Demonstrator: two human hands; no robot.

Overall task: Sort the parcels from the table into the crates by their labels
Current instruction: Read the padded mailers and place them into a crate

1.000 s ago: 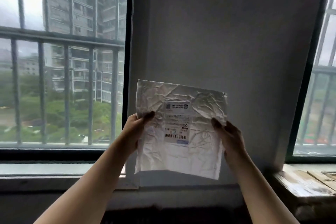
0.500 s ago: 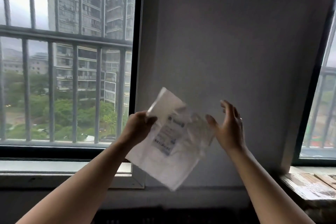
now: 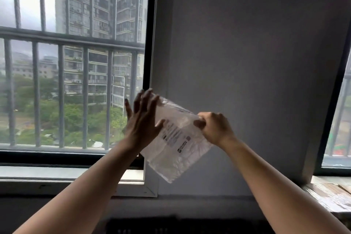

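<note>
Crinkled white parcel [image 3: 176,144], tilted, midair

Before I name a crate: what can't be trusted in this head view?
Label on the parcel that the right hand grips: head view, motion-blurred and turned, unreadable.
Parcel's left edge: head view, covered by the left hand.
Dark shape at the bottom: head view, cut off by the frame edge; cannot tell whether it is a crate.

I see, left to right: barred window [image 3: 72,39], tower block [image 3: 95,5] and trees [image 3: 76,116] beyond; grey wall [image 3: 247,53]; worn wooden ledge [image 3: 330,195].
</note>
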